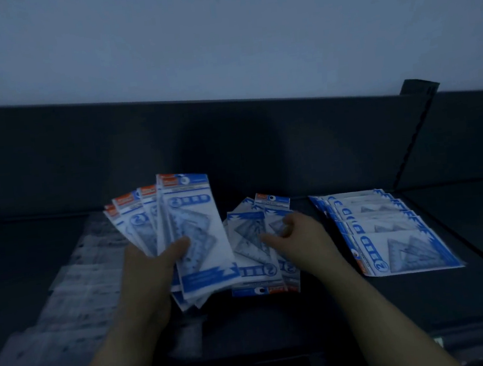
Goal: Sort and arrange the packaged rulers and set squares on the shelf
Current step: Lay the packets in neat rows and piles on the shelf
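My left hand point(156, 263) grips a fanned bunch of blue-and-white set square packets point(179, 228), held upright above the dark shelf point(278, 322), thumb across the front packet. My right hand point(296, 236) reaches onto a small pile of the same packets point(249, 241) lying in the middle of the shelf. Its thumb and fingers are curled at the top packet's edge, though a firm pinch is not plain. To the right lies an overlapping row of set square packets point(389, 236), laid sideways.
Clear ruler packets point(68, 302) lie in a pale overlapping column on the left of the shelf. A dark back panel point(230, 148) rises behind. A slanted divider point(414, 135) marks the right end, with another shelf bay beyond.
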### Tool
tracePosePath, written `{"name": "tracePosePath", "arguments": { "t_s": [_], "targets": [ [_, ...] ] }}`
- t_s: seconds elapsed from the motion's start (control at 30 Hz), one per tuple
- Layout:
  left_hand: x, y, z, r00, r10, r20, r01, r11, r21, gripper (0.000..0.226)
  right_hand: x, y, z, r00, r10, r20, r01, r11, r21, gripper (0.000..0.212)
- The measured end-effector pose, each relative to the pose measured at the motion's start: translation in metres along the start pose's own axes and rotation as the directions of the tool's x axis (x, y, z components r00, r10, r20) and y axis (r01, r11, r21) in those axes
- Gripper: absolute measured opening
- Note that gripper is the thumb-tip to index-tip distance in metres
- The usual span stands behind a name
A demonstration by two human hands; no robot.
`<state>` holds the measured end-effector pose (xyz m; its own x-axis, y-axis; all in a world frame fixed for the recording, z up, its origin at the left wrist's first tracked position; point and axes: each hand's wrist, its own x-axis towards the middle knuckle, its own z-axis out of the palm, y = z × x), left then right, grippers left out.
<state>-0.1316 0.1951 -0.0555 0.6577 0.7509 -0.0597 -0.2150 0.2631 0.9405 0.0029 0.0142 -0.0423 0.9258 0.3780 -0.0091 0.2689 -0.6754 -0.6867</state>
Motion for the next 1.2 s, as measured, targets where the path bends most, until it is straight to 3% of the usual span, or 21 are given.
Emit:
{"name": "tracePosePath", "arguments": {
  "t_s": [0.17,0.33,0.5,0.6,0.67,0.77,0.83,0.9,0.97,1.0,1.07,1.13,1.2],
  "targets": [
    [0.004,0.006,-0.011,1.0,-0.013,-0.008,0.013,1.0,-0.008,0.043,0.0,-0.023,0.018,1.0,0.004,0.028,0.004,0.961,-0.278,0.055],
    [0.005,-0.004,-0.015,0.999,-0.017,0.03,0.016,1.0,0.016,0.047,0.006,-0.026,0.021,0.99,0.083,0.118,-0.057,0.975,-0.214,0.048],
    [0.005,-0.008,-0.017,0.997,-0.04,0.071,0.036,0.998,0.056,0.054,0.01,-0.026,0.015,0.969,0.152,0.193,-0.115,0.975,-0.189,0.066],
    [0.005,-0.008,-0.016,0.994,-0.055,0.099,0.049,0.997,0.061,0.053,0.007,-0.023,0.01,0.969,0.095,0.228,-0.114,0.991,0.072,0.041],
    [0.007,-0.008,-0.017,0.994,-0.064,0.089,0.058,0.996,0.072,0.051,0.003,-0.021,-0.001,0.983,0.066,0.172,-0.11,0.959,0.261,0.022],
    [0.009,-0.007,-0.015,0.994,-0.091,0.062,0.088,0.995,0.055,0.047,-0.003,-0.014,-0.029,0.985,0.017,0.171,-0.097,0.877,0.471,0.017],
    [0.007,-0.004,-0.01,0.993,-0.103,0.049,0.101,0.994,0.049,0.041,-0.008,-0.011,-0.049,0.926,-0.126,0.357,-0.076,0.861,0.503,0.021],
    [0.002,0.001,-0.001,0.991,-0.123,0.061,0.121,0.992,0.023,0.03,-0.011,-0.013,-0.06,0.802,-0.237,0.547,-0.003,0.916,0.402,0.023],
    [-0.006,0.006,0.009,0.978,-0.155,0.141,0.157,0.988,-0.002,0.02,-0.009,-0.014,-0.062,0.746,-0.226,0.627,0.069,0.962,0.264,0.026],
    [-0.011,0.008,0.013,0.968,-0.158,0.194,0.161,0.987,-0.001,0.019,-0.005,-0.013,-0.062,0.757,-0.202,0.621,0.094,0.975,0.202,0.029],
    [-0.015,0.009,0.02,0.953,-0.144,0.265,0.139,0.99,0.037,0.029,0.003,-0.009,-0.058,0.849,-0.189,0.494,0.117,0.978,0.173,0.036],
    [-0.015,0.006,0.023,0.954,-0.125,0.271,0.115,0.992,0.053,0.036,0.01,-0.002,-0.053,0.964,-0.166,0.208,0.076,0.921,0.381,0.035],
    [-0.015,0.003,0.025,0.97,-0.098,0.221,0.099,0.995,0.006,0.039,0.011,0.004,-0.05,0.996,-0.039,0.075,-0.026,0.709,0.704,0.028]
  ]
}}
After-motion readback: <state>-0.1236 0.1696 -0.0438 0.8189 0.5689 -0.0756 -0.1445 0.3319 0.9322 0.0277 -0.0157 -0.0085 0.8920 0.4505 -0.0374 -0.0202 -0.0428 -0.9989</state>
